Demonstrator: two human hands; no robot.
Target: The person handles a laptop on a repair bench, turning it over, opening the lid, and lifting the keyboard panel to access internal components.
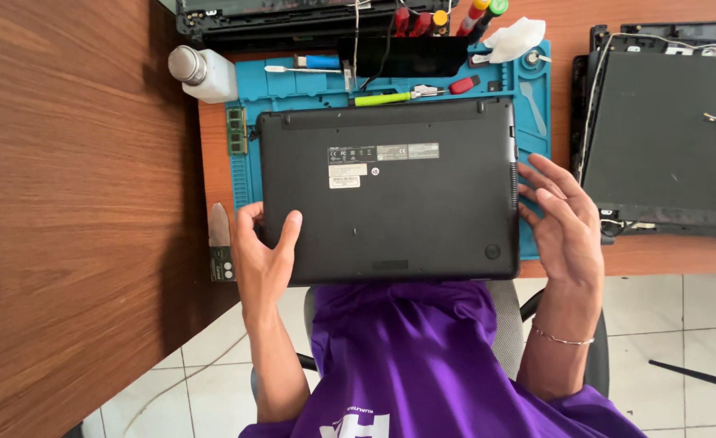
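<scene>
Both forearms reach up from the near edge of the desk (658,258). The left hand (262,258) grips the near left corner of the black laptop (390,191), thumb on its upturned underside. The right hand (565,219), fingers loosely spread, touches the laptop's right edge; the laptop lies on the blue mat (536,113) at the desk's near edge.

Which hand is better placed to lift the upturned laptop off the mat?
Probably the left hand: its thumb lies on the black laptop base and its fingers wrap the near left corner. The right hand is open, fingertips only beside the right edge above the blue repair mat.
</scene>
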